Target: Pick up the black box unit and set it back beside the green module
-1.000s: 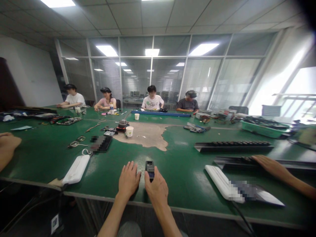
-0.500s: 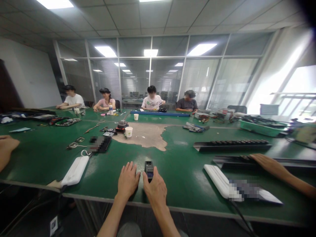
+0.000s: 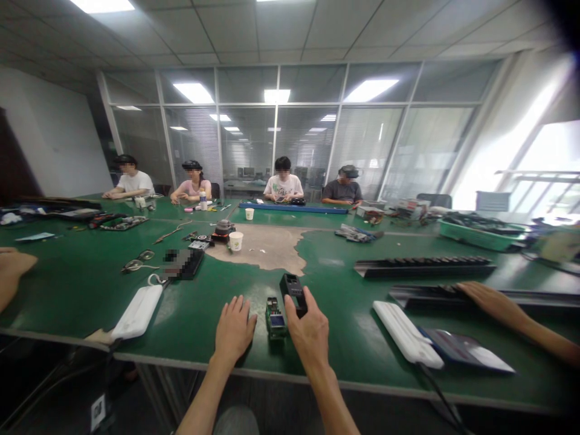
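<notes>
My right hand (image 3: 309, 329) holds a black plastic housing (image 3: 290, 284) between thumb and fingers. A rectangular opening shows in the housing, which is tilted a little. Just left of it, a green circuit board (image 3: 275, 320) with a small dark blue screen sits on the green table (image 3: 344, 356). The board is uncovered and lies between my two hands. My left hand (image 3: 235, 326) rests palm down on the table, fingers stretched out, with nothing in it. It is close to the board's left side but apart from it.
A white power bank-like block (image 3: 138, 311) lies left, a similar white block (image 3: 408, 335) right. Paper cups (image 3: 235, 241), glasses (image 3: 138, 261) and black metal channels (image 3: 426, 266) are further back. Another person's hand (image 3: 493, 300) touches a channel at right. Several people sit across the table.
My right hand has lifted the black housing off the circuit board and moved it right and away from me. The board is now exposed. My left hand has barely moved.
</notes>
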Tool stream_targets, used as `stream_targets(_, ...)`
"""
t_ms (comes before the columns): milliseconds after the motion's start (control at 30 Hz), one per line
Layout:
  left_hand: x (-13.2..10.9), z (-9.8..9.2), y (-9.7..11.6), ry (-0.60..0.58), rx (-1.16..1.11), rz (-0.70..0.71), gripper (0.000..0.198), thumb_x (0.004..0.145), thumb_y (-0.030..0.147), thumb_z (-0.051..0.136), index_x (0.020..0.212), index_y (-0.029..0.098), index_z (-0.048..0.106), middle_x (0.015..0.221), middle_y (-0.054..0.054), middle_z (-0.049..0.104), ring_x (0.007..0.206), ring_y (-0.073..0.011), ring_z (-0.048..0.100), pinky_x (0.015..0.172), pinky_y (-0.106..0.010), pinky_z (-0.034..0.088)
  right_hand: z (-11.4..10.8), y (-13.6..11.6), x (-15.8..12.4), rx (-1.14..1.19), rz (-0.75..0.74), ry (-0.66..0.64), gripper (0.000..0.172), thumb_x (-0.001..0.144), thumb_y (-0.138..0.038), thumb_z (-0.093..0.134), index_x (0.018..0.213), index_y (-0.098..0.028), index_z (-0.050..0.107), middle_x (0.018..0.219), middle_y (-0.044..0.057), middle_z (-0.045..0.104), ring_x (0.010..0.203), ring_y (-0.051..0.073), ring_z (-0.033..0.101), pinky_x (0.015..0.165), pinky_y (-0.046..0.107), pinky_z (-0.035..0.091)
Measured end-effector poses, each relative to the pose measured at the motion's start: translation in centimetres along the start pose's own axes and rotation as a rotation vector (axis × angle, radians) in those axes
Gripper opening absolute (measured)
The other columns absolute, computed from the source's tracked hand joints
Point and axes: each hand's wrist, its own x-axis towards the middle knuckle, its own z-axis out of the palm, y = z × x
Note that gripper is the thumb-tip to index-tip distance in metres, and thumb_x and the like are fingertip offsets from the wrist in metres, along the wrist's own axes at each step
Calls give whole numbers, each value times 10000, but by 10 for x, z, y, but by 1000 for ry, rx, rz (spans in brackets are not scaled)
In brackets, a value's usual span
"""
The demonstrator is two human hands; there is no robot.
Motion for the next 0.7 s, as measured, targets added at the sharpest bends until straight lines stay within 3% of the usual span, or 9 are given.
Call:
stream_targets(267, 0, 1, 0, -6, 4, -2, 508, 988, 442, 370, 1383, 179, 553, 1495, -129, 482, 1414, -284, 394, 1169, -493, 310, 14, 57, -15, -78, 18, -34, 708, 910, -525, 450, 1394, -11, 508, 1320, 234, 602, 1199, 330, 606, 1013, 415, 450)
stream_targets(700, 0, 3, -1, -6, 13, 8, 534, 996, 449, 333, 1390, 161, 550, 1499, -136, 475, 1415, -288, 393, 1171, -498, 308, 35, 76, -18, -161, -44, -30, 728, 929, -537, 435, 1402, 14, 482, 1285, 243, 617, 1156, 333, 614, 993, 418, 460)
